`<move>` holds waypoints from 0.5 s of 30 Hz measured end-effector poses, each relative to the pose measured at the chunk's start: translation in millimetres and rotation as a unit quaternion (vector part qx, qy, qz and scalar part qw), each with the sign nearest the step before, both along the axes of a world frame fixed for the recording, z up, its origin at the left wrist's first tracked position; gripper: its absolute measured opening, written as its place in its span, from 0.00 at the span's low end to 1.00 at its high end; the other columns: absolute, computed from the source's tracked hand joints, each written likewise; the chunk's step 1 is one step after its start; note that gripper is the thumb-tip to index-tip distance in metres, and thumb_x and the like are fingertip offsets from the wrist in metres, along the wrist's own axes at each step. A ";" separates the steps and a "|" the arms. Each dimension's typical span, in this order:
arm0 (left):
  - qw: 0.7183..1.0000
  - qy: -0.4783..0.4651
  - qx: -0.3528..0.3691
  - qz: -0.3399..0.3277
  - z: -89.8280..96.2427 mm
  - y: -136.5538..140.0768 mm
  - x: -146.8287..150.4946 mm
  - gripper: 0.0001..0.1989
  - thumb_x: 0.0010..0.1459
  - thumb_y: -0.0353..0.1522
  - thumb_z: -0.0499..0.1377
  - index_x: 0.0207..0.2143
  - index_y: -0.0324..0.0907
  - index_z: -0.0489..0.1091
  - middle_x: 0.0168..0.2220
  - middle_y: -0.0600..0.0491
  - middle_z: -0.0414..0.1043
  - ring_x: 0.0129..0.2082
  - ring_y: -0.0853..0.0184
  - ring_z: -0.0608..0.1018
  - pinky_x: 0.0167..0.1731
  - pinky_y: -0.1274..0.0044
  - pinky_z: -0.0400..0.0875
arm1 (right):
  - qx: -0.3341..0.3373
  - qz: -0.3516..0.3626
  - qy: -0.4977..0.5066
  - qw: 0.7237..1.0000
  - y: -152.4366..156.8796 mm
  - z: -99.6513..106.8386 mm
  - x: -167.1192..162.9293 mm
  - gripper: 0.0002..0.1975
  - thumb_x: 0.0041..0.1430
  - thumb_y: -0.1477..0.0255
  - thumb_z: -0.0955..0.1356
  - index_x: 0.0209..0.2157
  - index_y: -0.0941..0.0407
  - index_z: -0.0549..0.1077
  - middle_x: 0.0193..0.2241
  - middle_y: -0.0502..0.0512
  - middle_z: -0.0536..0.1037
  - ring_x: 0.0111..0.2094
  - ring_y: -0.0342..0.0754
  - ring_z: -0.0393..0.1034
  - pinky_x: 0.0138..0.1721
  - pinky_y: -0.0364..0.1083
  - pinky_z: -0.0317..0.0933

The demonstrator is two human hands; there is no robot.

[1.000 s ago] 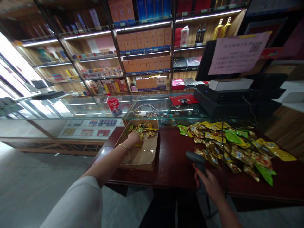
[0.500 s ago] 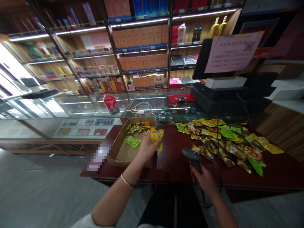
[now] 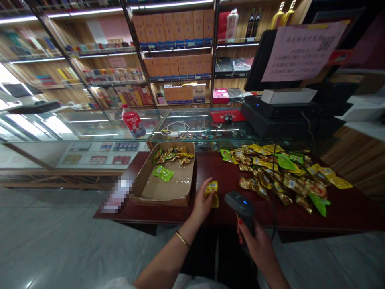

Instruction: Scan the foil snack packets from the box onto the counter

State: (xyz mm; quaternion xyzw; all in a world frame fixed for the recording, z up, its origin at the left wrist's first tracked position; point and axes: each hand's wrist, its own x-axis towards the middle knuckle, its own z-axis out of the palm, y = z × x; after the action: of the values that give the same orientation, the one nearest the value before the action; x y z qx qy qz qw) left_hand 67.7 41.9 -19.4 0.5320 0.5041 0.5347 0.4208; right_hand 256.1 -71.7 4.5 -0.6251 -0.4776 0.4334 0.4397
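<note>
My left hand (image 3: 202, 204) is closed on a yellow snack packet (image 3: 214, 194), just right of the cardboard box, over the dark red table (image 3: 207, 166). In my right hand (image 3: 259, 243) is a black barcode scanner (image 3: 240, 205), its head tilted toward the packet and a small blue light showing on top. The open cardboard box (image 3: 162, 194) holds several gold packets (image 3: 173, 154) near its far end and a green packet (image 3: 163, 173). To the right of the scanner lies a loose pile of gold, yellow and green packets (image 3: 278, 172).
Behind the table stands a glass display counter (image 3: 198, 138) with a red-capped bottle (image 3: 133, 122), a white cable (image 3: 174, 130) and a mouse (image 3: 228, 118). A monitor (image 3: 258, 60) with a taped paper sits at the right. The scanner's cord (image 3: 274, 188) crosses the pile.
My left hand has moved the yellow packet away from the box, right and down toward the scanner. The scanner stays in my right hand, slightly lower. The view has shifted a little.
</note>
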 end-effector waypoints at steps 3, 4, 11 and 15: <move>1.000 0.013 -0.008 -0.004 4.4 -1.5 2.0 0.20 0.58 0.36 0.63 0.54 0.45 0.77 0.52 0.47 0.75 0.53 0.61 0.76 0.57 0.69 0.69 | -0.002 -0.001 -0.010 1.000 3.9 3.2 -1.8 0.27 0.58 0.41 0.67 0.34 0.53 0.74 0.20 0.49 0.75 0.20 0.48 0.69 0.25 0.46 0.64; 1.000 0.015 -0.010 0.001 5.7 -2.0 2.4 0.21 0.57 0.35 0.64 0.54 0.45 0.77 0.51 0.47 0.75 0.52 0.62 0.77 0.56 0.71 0.70 | 0.001 0.001 -0.011 1.000 5.0 4.1 -2.0 0.27 0.58 0.42 0.67 0.35 0.53 0.75 0.20 0.49 0.75 0.20 0.48 0.69 0.24 0.46 0.64; 0.998 0.067 -0.015 0.001 8.6 -5.0 0.7 0.27 0.55 0.29 0.62 0.59 0.46 0.73 0.45 0.51 0.75 0.44 0.64 0.77 0.48 0.73 0.73 | 0.002 0.021 -0.010 1.000 7.4 7.1 -3.2 0.26 0.60 0.42 0.66 0.32 0.53 0.74 0.20 0.50 0.75 0.21 0.48 0.69 0.25 0.45 0.63; 0.999 0.053 0.002 0.004 6.6 -4.2 1.7 0.26 0.56 0.30 0.63 0.58 0.46 0.74 0.46 0.50 0.75 0.45 0.64 0.77 0.49 0.73 0.72 | -0.001 0.033 -0.007 0.999 5.7 7.9 -6.0 0.26 0.61 0.43 0.65 0.31 0.52 0.74 0.20 0.50 0.75 0.21 0.48 0.69 0.26 0.46 0.63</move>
State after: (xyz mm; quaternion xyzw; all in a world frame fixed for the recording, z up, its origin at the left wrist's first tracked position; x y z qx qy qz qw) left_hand 69.4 37.7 -12.8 0.5584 0.5266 0.5084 0.3903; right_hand 250.1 -66.0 12.4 -0.6123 -0.5004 0.4439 0.4215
